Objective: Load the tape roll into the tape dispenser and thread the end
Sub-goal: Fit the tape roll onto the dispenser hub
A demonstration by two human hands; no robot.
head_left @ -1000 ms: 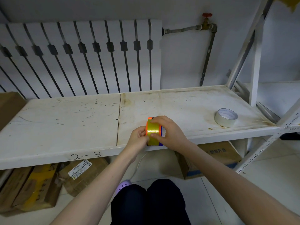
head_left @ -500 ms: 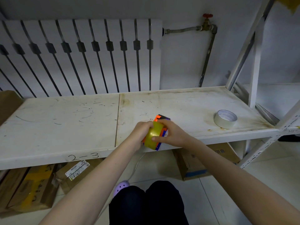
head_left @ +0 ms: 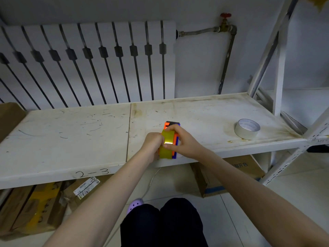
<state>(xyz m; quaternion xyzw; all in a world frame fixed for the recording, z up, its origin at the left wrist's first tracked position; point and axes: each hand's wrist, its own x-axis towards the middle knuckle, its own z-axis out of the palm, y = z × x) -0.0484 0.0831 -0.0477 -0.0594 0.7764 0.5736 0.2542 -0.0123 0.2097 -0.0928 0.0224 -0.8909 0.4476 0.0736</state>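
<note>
Left hand [head_left: 153, 146] closed on the left side of the tape dispenser [head_left: 175, 139]; right hand [head_left: 185, 142] pinches the yellow tape roll [head_left: 167, 144] seated in it. Both sit between the hands, over the shelf's [head_left: 71, 139] front edge. Likely threading next: brace the dispenser, pull the end straight toward the blade, avoid twisting. Spare white roll [head_left: 247, 128] well right.

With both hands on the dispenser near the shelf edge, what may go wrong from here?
1. The tape dispenser is worked right at the front edge of the shelf; if the left hand or right hand slips, it may fall to the floor.
2. The yellow tape roll is sticky; its loose end may stick to the fingers or back to the roll.
</note>
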